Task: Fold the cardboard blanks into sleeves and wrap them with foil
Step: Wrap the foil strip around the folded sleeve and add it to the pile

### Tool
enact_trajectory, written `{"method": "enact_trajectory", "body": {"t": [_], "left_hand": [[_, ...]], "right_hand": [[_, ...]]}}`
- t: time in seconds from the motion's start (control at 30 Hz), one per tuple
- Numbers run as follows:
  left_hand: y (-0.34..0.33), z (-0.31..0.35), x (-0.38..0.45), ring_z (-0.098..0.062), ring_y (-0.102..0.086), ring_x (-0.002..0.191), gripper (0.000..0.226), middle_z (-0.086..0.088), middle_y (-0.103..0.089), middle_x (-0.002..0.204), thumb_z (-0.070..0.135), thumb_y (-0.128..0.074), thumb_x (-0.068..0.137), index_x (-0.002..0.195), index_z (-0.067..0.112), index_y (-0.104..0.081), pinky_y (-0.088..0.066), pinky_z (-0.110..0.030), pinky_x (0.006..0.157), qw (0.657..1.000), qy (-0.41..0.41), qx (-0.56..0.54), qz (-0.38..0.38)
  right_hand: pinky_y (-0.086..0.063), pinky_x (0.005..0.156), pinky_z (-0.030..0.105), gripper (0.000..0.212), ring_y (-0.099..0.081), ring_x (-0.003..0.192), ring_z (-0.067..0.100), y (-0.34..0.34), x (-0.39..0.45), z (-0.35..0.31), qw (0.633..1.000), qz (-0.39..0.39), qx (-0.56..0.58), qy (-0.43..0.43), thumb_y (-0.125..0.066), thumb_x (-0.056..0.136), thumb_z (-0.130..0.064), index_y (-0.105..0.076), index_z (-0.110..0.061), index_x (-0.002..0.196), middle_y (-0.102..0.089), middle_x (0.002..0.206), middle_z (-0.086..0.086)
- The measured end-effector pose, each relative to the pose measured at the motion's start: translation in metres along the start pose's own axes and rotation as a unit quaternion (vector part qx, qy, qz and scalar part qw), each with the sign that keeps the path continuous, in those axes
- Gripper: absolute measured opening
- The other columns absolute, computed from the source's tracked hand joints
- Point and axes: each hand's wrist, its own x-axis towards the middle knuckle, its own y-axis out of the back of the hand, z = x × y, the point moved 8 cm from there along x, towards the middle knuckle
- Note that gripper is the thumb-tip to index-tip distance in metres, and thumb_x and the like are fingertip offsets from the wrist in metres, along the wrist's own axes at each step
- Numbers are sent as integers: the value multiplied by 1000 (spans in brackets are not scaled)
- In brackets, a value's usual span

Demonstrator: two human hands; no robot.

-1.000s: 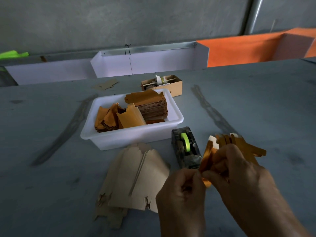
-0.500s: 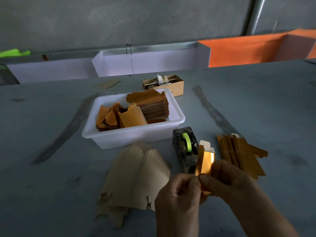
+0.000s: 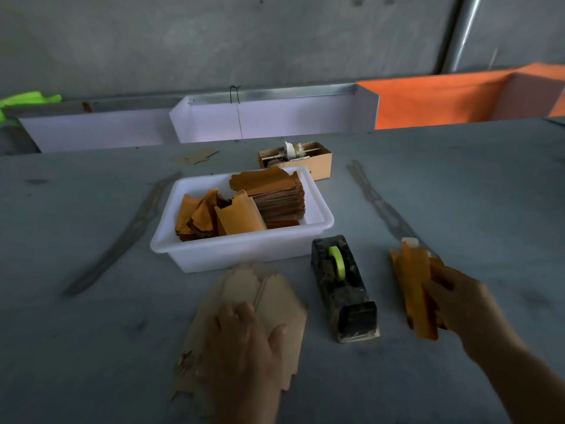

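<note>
Cardboard blanks (image 3: 263, 304), pale and flat, lie stacked on the grey table (image 3: 91, 332) in front of the white tub (image 3: 241, 252); the left hand (image 3: 244, 341) rests on them with fingers spread flat. The right hand (image 3: 458, 301) grips a gold foil-wrapped sleeve (image 3: 414, 289) over the pile of finished sleeves (image 3: 397, 261), right of the tape dispenser (image 3: 342, 286). The tub holds further orange-brown blanks (image 3: 272, 194).
</note>
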Motion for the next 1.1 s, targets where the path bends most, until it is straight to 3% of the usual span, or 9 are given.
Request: {"method": "enact_trajectory", "body": {"t": [0.1,0.2,0.37,0.43,0.63,0.77,0.87,0.97,1.1], "left_hand": [[-9,-11,8,-16,-46,112,47,2,-47,118,61,-50,85,108,22,-38,-38,-27,89,997,11,59,-50],[-14,-20,18,-19,-53,105,34,1,-57,107,48,-61,84,98,20,-47,-40,-29,81,996,47,-39,-72],[-12,-39,29,-19,-53,69,28,5,-54,66,37,-66,82,69,19,-50,-37,-29,61,978,90,-165,-91],[-10,-45,33,-22,-56,67,32,1,-54,59,36,-65,84,63,15,-52,-37,-30,59,973,90,-186,-102],[25,-43,28,-22,-60,71,27,-1,-64,67,28,-60,90,65,18,-61,-41,-32,63,964,63,-258,4],[23,-30,10,2,-56,48,12,10,-66,55,22,-68,83,72,20,-73,-42,-21,51,853,116,-507,-45],[6,-4,-6,-5,-59,53,14,1,-70,61,15,-68,79,69,21,-77,-47,-19,54,767,107,-611,-165],[-3,2,-11,-15,-62,60,18,-4,-70,65,36,-73,61,70,22,-76,-48,-29,63,747,92,-628,-197],[-6,7,-12,-30,-69,72,33,-12,-73,75,37,-90,50,75,19,-76,-54,-42,69,748,86,-621,-218]], "right_hand": [[-52,73,42,24,-61,76,36,10,18,4,989,45,-139,15,-55,88,-10,-62,-15,111,-63,84,18],[-42,82,37,33,-57,101,37,25,11,-11,967,139,-194,84,-57,87,-11,-60,-11,120,-59,118,18],[-44,81,40,25,-56,92,33,35,-19,-24,969,162,-135,127,-60,85,-12,-66,-18,108,-60,113,13],[-43,78,30,22,-60,95,32,34,-39,-28,972,154,-99,149,-62,84,-13,-67,-30,97,-62,106,5],[-44,58,2,33,-65,62,-5,9,-101,-46,978,75,-10,194,-62,83,-5,-64,-38,87,-70,82,-10],[-53,63,20,16,-67,64,0,-30,-121,-55,986,-55,52,151,-62,79,-27,-65,-35,92,-71,79,-19],[-56,63,25,39,-69,72,5,-58,-123,-59,977,-157,116,91,-56,63,-51,-66,-33,96,-71,83,-20],[-52,52,18,16,-67,65,2,-74,-117,-57,961,-192,200,16,-63,78,-26,-66,-20,92,-72,71,-13],[-49,55,33,7,-63,54,12,-81,-112,-49,951,-185,248,-19,-63,80,2,-66,-5,81,-67,58,5]]}}
